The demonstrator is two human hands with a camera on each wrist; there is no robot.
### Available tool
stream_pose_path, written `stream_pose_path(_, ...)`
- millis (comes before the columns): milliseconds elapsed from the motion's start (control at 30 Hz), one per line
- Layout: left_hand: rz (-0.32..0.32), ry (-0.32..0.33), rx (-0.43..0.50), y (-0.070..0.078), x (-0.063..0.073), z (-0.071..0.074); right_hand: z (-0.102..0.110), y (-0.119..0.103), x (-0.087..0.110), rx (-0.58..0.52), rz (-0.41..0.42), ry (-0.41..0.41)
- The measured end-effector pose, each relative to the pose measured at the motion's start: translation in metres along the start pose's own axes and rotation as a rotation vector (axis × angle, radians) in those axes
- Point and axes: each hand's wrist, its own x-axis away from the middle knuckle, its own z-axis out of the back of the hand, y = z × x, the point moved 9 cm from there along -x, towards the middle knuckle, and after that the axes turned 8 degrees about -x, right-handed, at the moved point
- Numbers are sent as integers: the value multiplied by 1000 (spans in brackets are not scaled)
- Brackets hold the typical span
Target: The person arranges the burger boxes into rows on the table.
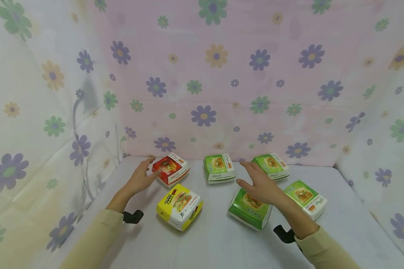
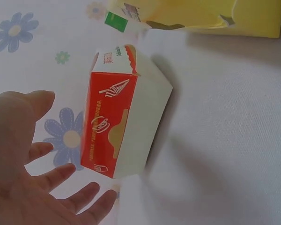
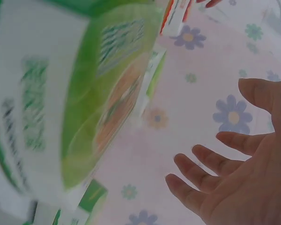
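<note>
- Tabletop [image 1: 210, 239] is white and smooth, with soft shadows under the arms.
- Two beige sleeves [image 1: 94, 235] enter from the near side; a black piece [image 1: 133, 216] sits at the left wrist, and another at the right wrist.
- Yellow and white box [image 1: 180, 206] stands near, left of the middle, a burger printed on its top.
- Dark green box [image 1: 250, 213] stands near, right of the middle, its far part covered from the head view by the right hand [image 1: 260, 185].
- This right hand is wide, its fingers spread, and it holds nothing.
- Light green box [image 1: 303, 196] lies at the right, beyond the right forearm.
- Left hand [image 1: 142, 179] is also wide and without any object, just beside the red box [image 1: 171, 170].
- The red box is at the far left, with a food picture on top; its side shows white line drawings and a white lower part.
- Two more green boxes [image 1: 219, 168] stand far, in the middle and at the right.
- Pink back cloth [image 1: 215, 97] and whitish side cloths [image 1: 30, 130] carry purple, green and orange flowers.
</note>
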Motion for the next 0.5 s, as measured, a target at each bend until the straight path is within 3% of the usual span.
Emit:
stream_pose_path(267,88,-39,46,-15,-6,-9,-29,-24,-25,-63,-38,-33)
stream_pose_path(500,100,-54,82,-18,-8,-14,-53,-38,-44,-110,-85,-40)
